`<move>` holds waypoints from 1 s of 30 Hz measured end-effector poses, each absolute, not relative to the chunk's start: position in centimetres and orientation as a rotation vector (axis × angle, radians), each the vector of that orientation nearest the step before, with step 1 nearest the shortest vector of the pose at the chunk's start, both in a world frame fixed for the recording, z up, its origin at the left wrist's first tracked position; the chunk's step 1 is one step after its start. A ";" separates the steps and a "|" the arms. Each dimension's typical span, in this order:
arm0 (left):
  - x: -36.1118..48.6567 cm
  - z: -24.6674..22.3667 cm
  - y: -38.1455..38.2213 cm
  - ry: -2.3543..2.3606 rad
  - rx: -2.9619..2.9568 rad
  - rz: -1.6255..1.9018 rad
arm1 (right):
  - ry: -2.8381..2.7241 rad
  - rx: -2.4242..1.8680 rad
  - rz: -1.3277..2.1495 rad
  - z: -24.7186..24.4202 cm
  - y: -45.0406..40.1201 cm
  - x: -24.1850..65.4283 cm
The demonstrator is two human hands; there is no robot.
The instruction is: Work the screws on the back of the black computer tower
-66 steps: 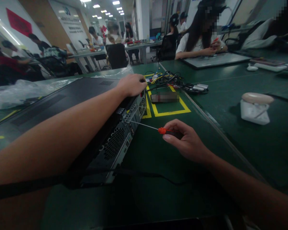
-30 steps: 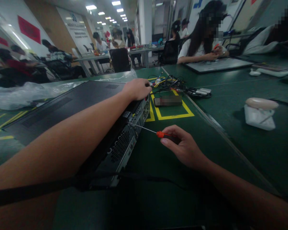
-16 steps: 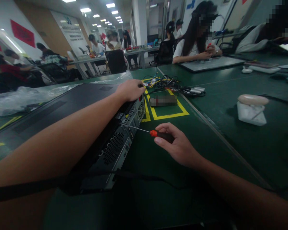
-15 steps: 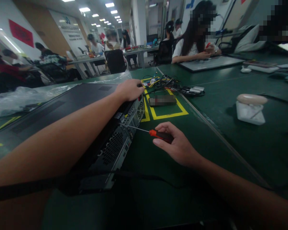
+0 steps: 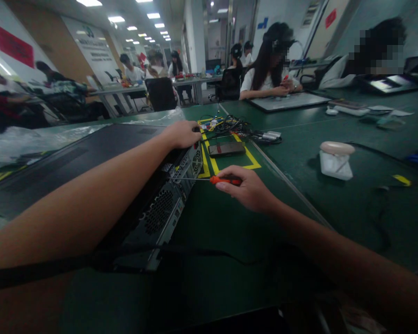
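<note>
A black desktop computer case (image 5: 101,160) lies flat, its metal back panel with vent holes and a round fan grille facing right. My left hand (image 5: 184,134) is on the far corner of its top, fingers curled over the rear edge, the tips partly hidden. My left forearm stretches across the lid. To the right, my right hand (image 5: 249,185) is closed on the red and black handle of a screwdriver (image 5: 226,180). The thin shaft points left, with its tip at the upper edge of the back panel. The tip's exact contact is too small to make out.
Behind the case lie tangled cables (image 5: 237,124) and a flat dark device (image 5: 226,148) inside yellow tape. A white container (image 5: 336,162) with a rounded pinkish top stands right. Plastic wrap (image 5: 52,137) lies at left. A black strap (image 5: 202,253) crosses in front. People sit beyond.
My right fingers have closed more fully around the screwdriver handle, and the shaft is more level. My left hand stays on the case corner. The whole view has shifted slightly.
</note>
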State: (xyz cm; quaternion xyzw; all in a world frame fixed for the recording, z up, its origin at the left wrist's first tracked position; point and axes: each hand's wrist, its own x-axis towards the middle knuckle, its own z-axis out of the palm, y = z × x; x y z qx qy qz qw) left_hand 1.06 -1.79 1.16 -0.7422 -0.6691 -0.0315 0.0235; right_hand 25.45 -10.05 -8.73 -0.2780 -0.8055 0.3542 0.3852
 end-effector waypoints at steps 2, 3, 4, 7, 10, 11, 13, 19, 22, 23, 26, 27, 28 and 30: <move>1.2 1.3 -2.1 -2.045 -2.329 -0.009 | -1.996 -0.727 0.942 -9.3 -10.5 25.2; 1.2 1.6 -2.5 -2.013 -2.362 0.036 | -1.962 -0.742 0.976 -9.7 -10.8 25.0; 1.1 1.9 -3.2 -1.969 -2.404 0.081 | -1.951 -0.755 1.008 -10.0 -11.2 24.8; -0.1 3.5 -7.2 -1.892 -2.551 0.235 | -1.959 -0.755 1.074 -10.6 -12.1 24.5; -1.9 5.0 -13.9 -1.992 -2.593 0.217 | -1.947 -0.743 1.094 -10.7 -12.5 24.4; -2.3 5.1 -16.4 -2.055 -2.532 0.178 | -1.945 -0.745 1.096 -10.6 -12.6 24.4; -2.8 4.5 -21.2 -2.129 -2.416 0.172 | -1.950 -0.744 1.093 -10.6 -12.5 24.5; -1.4 0.1 -28.1 -2.206 -2.103 0.230 | -2.029 -0.694 0.997 -10.7 -12.5 24.6; -0.8 -0.1 -27.9 -2.262 -2.032 0.239 | -2.025 -0.693 0.951 -10.9 -12.7 24.4; -0.6 0.1 -27.7 -2.282 -2.020 0.253 | -2.022 -0.693 0.946 -11.0 -12.7 24.3; -0.2 0.6 -27.2 -2.335 -1.994 0.323 | -2.024 -0.692 0.959 -11.0 -12.5 24.1; -0.1 0.7 -27.1 -2.345 -1.991 0.342 | -2.024 -0.691 0.969 -11.0 -12.4 24.0; -0.1 0.6 -27.1 -2.354 -1.988 0.359 | -2.025 -0.690 0.978 -11.0 -12.3 24.0; -0.1 0.4 -27.0 -2.361 -1.982 0.382 | -2.027 -0.686 0.985 -11.0 -12.1 24.0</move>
